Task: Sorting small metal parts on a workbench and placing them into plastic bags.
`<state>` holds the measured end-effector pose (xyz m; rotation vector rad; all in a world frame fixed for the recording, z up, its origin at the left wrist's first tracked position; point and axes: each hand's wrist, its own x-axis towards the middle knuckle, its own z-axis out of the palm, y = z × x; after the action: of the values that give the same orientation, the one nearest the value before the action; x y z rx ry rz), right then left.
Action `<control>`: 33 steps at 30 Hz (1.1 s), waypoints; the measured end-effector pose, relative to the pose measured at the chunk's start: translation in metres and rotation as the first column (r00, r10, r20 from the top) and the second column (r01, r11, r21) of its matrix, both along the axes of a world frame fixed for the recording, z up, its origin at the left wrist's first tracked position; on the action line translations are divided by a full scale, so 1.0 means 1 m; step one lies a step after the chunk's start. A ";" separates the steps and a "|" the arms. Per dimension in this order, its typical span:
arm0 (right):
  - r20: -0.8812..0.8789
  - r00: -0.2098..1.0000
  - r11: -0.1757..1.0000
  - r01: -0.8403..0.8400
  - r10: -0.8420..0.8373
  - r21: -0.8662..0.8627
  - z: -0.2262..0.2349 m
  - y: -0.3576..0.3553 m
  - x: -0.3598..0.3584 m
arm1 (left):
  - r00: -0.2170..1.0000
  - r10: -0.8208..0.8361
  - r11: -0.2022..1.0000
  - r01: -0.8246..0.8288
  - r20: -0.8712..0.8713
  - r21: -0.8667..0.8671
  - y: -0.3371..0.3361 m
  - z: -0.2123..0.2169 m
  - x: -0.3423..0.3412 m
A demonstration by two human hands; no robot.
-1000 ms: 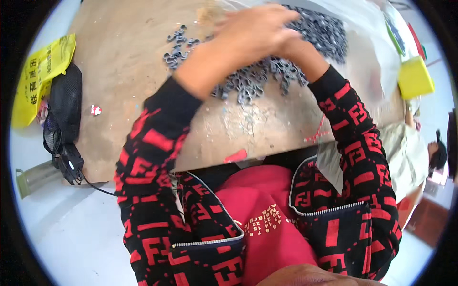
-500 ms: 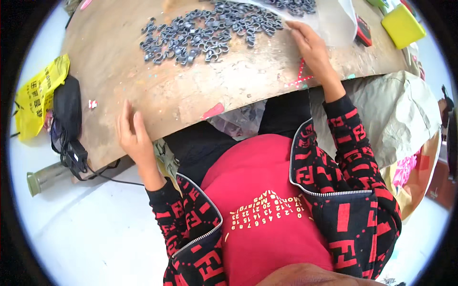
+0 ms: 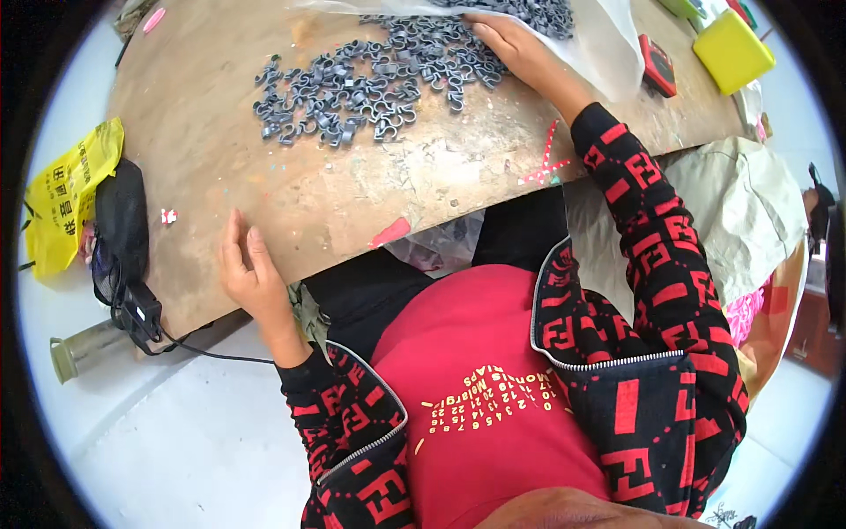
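Many small grey curved plastic clips lie in a loose heap at the far middle of the wooden table. My right hand reaches over the heap's right side with its fingers stretched out. Its fingertips are among the clips, beside the mouth of a translucent plastic bag. More grey clips show in that bag. At the table's near left edge rests my left hand, open, thumb and fingers apart, holding nothing and well away from the clips.
A red and black box-shaped device and a yellow container stand at the far right. To the left are a yellow bag, a black pouch and a cable with a power adapter. Pink scraps lie near the front edge.
My right hand has moved left and farther away, from the bag's near edge onto the clips. The bag's edge now extends farther left over the heap. My left hand stays in place.
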<state>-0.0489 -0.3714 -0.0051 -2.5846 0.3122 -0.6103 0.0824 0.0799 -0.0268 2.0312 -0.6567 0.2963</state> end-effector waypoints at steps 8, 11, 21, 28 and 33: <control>-0.026 0.988 0.988 -0.151 0.151 -0.017 -0.005 0.049 0.051 | 0.999 0.037 0.997 -0.038 0.007 0.066 0.002 0.004 -0.004; 0.029 0.994 0.989 -0.103 0.107 -0.102 -0.011 0.023 0.058 | 1.000 0.024 0.999 -0.024 -0.009 0.036 0.000 0.002 -0.005; 0.055 0.990 0.988 -0.135 0.131 0.080 -0.005 0.013 0.115 | 0.999 0.037 0.999 -0.037 -0.002 0.025 0.002 0.007 -0.009; -0.161 0.949 0.962 -0.258 0.270 0.093 0.042 0.075 0.138 | 0.997 0.064 0.994 -0.067 0.032 0.091 0.008 0.016 -0.014; -0.194 0.833 0.852 -0.522 0.519 0.041 0.024 0.076 0.152 | 0.997 0.074 0.997 -0.073 -0.032 0.040 -0.003 0.016 -0.013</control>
<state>0.1034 -0.2951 0.0191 -2.5794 -0.3389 -0.1542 0.0691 0.0769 -0.0110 2.0961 -0.5715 0.2939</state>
